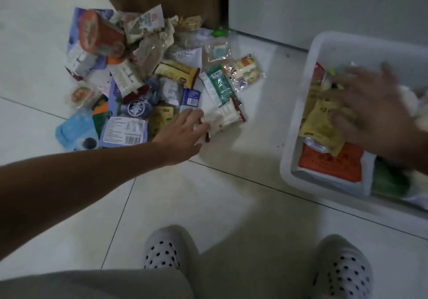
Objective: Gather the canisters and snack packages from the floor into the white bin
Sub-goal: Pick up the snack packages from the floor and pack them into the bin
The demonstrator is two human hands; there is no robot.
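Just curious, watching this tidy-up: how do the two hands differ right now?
The left hand reaches to the pile on the floor, fingertips at a white packet; the right hand is over the packets in the bin. The left hand looks sharp, the right hand blurred. Both are bare with fingers extended; neither plainly holds anything.

Glossy tiled floor (231, 196); smooth, seemingly plastic white bin (292, 136); shiny film snack packages (222, 85).

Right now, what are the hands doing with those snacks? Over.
Left hand open, fingers at the white-and-red packet. Right hand open, blurred, over the white bin. Snack pile mostly on floor. Nothing blocking.
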